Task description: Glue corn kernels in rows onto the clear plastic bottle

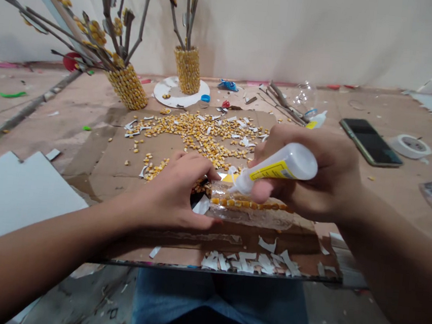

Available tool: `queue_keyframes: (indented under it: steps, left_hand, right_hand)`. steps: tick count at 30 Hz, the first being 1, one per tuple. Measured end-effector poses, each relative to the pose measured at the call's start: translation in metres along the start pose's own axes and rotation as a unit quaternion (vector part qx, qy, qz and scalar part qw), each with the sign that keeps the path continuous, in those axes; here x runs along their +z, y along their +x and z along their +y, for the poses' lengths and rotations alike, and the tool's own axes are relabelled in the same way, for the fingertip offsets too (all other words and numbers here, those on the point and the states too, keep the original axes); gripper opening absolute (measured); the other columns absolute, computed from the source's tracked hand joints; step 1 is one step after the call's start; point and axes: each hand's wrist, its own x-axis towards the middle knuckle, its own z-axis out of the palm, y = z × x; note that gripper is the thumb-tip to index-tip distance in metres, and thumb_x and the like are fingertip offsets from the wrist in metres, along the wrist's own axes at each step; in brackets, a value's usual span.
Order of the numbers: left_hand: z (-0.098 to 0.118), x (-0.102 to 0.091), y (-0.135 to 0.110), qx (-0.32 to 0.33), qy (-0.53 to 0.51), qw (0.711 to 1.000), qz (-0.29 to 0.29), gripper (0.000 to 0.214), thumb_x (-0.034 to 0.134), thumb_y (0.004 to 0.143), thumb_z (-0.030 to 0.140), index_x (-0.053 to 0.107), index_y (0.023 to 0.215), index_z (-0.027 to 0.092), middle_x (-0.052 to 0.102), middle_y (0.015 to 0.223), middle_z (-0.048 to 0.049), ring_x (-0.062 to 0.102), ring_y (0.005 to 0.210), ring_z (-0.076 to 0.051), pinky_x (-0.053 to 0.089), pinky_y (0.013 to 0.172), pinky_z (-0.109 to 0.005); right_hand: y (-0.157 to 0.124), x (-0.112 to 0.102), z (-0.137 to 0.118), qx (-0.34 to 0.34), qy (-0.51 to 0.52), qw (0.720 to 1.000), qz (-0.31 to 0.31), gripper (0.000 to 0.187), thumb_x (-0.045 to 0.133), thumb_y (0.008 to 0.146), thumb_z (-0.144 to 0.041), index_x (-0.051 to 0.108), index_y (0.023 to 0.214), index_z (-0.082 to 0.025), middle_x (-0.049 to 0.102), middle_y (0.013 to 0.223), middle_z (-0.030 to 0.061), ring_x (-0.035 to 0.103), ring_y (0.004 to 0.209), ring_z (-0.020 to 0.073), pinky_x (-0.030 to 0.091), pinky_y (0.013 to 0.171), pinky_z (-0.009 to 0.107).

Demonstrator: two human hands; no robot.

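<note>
The right hand point(325, 177) is closed around a white plastic glue bottle point(280, 169) with a yellow label and holds it tilted, so that the nozzle points down and to the left and touches a clear plastic container point(249, 213). This container lies on its side on the brown cardboard sheet point(117, 157), just in front of the person. The left hand point(174, 193) grips its left end, with the fingers curled over the top and the thumb low at the front. A single row of yellow corn kernels point(248, 204) runs along the upper side of the container, just under the nozzle.

The container looks light, thin and smooth, so I judge that it rolls easily and dents under a hard squeeze; the bare end is the good place to hold it, away from the kernel row. It is possibly a cut bottle, but the hands hide its ends.

Behind the hands a heap of loose corn kernels point(199, 132) is spread on the cardboard, and white paper scraps point(252, 261) lie at the near edge. A black smartphone point(370, 142) lies to the right, well apart.
</note>
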Motion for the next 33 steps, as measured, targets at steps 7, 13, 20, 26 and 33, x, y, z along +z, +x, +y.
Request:
queue_keyframes:
  steps: [7,13,20,26,33]
  left_hand:
    - [-0.0018,0.0001,0.0005,0.002,0.001,1.0,-0.004,0.045,0.089,0.072,0.043,0.058,0.096,0.021,0.068,0.102,-0.0046,0.058,0.095,-0.027,0.04,0.093,-0.044]
    - [-0.0039,0.0011,-0.0007,0.004,0.002,1.0,-0.004,0.051,0.09,0.072,0.045,0.063,0.107,0.018,0.068,0.104,-0.0056,0.057,0.097,-0.028,0.041,0.094,-0.044]
    - [-0.0034,0.001,-0.001,0.006,0.007,1.0,0.0,0.05,0.09,0.073,0.043,0.064,0.107,0.019,0.068,0.103,-0.0043,0.058,0.097,-0.028,0.041,0.093,-0.043]
    - [-0.0039,0.0012,-0.0004,0.013,-0.002,1.0,0.007,0.045,0.089,0.074,0.042,0.057,0.098,0.021,0.068,0.102,-0.0037,0.059,0.098,-0.028,0.04,0.092,-0.043]
    - [-0.0051,0.0016,-0.0016,0.02,0.008,1.0,0.009,0.045,0.088,0.074,0.044,0.056,0.098,0.022,0.068,0.102,-0.0032,0.059,0.097,-0.027,0.039,0.093,-0.043]
  right_hand:
    - [-0.0012,0.0021,0.0026,-0.015,0.024,1.0,-0.004,0.033,0.092,0.084,-0.027,0.06,0.08,-0.024,0.068,0.065,-0.0064,0.054,0.053,0.0098,0.042,0.048,0.025]
    - [0.0,0.0045,0.0026,-0.034,0.056,0.998,-0.009,0.026,0.09,0.083,-0.019,0.064,0.083,-0.021,0.073,0.07,-0.0041,0.057,0.055,0.0082,0.043,0.049,0.022]
    - [-0.0021,0.0037,0.0013,0.001,0.069,0.997,-0.028,0.026,0.087,0.085,-0.017,0.062,0.083,-0.023,0.071,0.069,-0.0044,0.061,0.056,0.0114,0.044,0.048,0.025]
    - [-0.0003,0.0003,-0.0001,-0.013,0.039,0.999,-0.028,0.025,0.08,0.083,-0.011,0.059,0.083,-0.024,0.07,0.069,-0.0042,0.055,0.053,0.0105,0.041,0.047,0.025]
    - [-0.0011,-0.0009,-0.0007,-0.01,0.035,0.999,-0.03,0.028,0.084,0.085,-0.017,0.057,0.08,-0.022,0.062,0.064,-0.0066,0.047,0.052,0.0077,0.035,0.046,0.023]
